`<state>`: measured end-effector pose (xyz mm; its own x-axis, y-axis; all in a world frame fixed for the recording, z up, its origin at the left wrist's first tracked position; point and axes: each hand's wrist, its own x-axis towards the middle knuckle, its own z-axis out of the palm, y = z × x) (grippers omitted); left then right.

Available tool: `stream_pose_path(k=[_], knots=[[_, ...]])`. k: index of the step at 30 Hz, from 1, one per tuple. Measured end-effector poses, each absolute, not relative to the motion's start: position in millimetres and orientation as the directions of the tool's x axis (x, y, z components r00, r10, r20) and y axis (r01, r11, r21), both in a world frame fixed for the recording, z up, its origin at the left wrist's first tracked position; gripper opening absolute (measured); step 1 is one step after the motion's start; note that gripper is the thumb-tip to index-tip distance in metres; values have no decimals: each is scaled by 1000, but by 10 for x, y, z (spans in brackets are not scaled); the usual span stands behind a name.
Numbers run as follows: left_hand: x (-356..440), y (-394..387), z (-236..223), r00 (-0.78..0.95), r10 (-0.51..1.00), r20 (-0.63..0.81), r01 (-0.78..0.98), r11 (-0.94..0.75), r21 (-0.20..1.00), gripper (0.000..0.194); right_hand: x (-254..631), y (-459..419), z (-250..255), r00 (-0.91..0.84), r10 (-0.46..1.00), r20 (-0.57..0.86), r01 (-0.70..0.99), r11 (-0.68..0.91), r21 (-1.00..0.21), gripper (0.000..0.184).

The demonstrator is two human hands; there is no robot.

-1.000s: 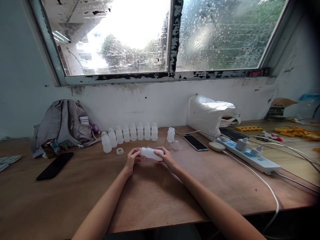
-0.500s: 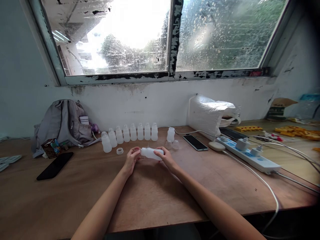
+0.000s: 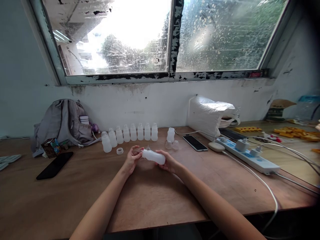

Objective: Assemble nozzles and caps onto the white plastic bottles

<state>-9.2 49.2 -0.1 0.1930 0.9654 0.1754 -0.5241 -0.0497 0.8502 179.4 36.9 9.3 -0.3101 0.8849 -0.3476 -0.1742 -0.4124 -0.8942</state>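
A frosted white baby bottle [image 3: 154, 157] lies sideways between my hands, just above the table, its neck pointing left. My right hand [image 3: 168, 162] wraps round its base end. At the neck end, my left hand [image 3: 133, 159] has its thumb and fingers closed, and a clear piece shows among them; whether that piece is joined to the bottle I cannot make out. Just beyond the neck a clear pointed teat [image 3: 148, 147] is partly hidden. A loose white ring [image 3: 120, 151] lies left of my hands. Behind them stands a row of several capped baby bottles [image 3: 133, 132].
An uncapped bottle [image 3: 171, 134] stands at right behind two clear caps [image 3: 175, 144]. Further right are a phone [image 3: 195, 142], a white bag [image 3: 206, 116] and a power strip [image 3: 250, 156] with trailing cables. At left sit a grey backpack [image 3: 63, 123] and a black phone [image 3: 55, 166].
The bottle has tilted, with its base end lower and nearer me. My right hand has shifted its grip towards the base, and more of the clear piece shows at my left hand.
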Motion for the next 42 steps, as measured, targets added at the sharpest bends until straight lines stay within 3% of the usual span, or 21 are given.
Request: stream_pose_path(k=[2, 4, 8, 11, 14, 17, 20, 23, 26, 32, 38, 42], knots=[[-84, 483, 17, 178, 967, 183, -525, -64, 849, 44, 1793, 354, 115, -338, 875, -346, -212, -429, -878, 36], [-73, 480, 26, 135, 982, 136, -523, -46, 851, 41, 1765, 339, 110, -360, 898, -254, -218, -346, -913, 35], [-24, 467, 12, 137, 990, -16, -522, 86, 849, 33, 1664, 298, 42, -283, 957, 67, -25, 63, -998, 40], [42, 438, 2, 133, 991, -29, -583, 102, 806, 37, 1584, 244, -14, -244, 903, 354, 269, 414, -870, 43], [94, 406, 13, -2, 999, -42, -623, 32, 782, 35, 1503, 164, -36, -247, 827, 504, 424, 560, -711, 42], [104, 382, 34, -93, 995, -41, -597, -23, 802, 29, 1428, 87, -11, -241, 894, 378, 398, 447, -801, 37], [100, 358, 62, -97, 995, -21, -583, -40, 812, 25, 1389, 47, 33, -287, 956, 55, 214, 120, -969, 35], [113, 334, 88, -93, 996, -11, -574, -45, 818, 24, 1387, 34, 65, -379, 918, -113, -8, -125, -992, 34], [127, 319, 111, -117, 993, 6, -550, -70, 832, 26, 1398, 27, 79, -433, 883, -181, -132, -260, -956, 33], [95, 253, 194, -112, 985, 129, -416, -164, 895, 26, 1434, 27, 87, -494, 815, -302, -228, -456, -860, 33], [80, 196, 244, -114, 973, 203, -328, -229, 916, 24, 1456, 21, 90, -515, 799, -310, -262, -491, -831, 34], [60, 254, 234, -64, 971, 231, -384, -238, 892, 30, 1423, 36, 46, -600, 770, -218, -286, -461, -840, 34]])
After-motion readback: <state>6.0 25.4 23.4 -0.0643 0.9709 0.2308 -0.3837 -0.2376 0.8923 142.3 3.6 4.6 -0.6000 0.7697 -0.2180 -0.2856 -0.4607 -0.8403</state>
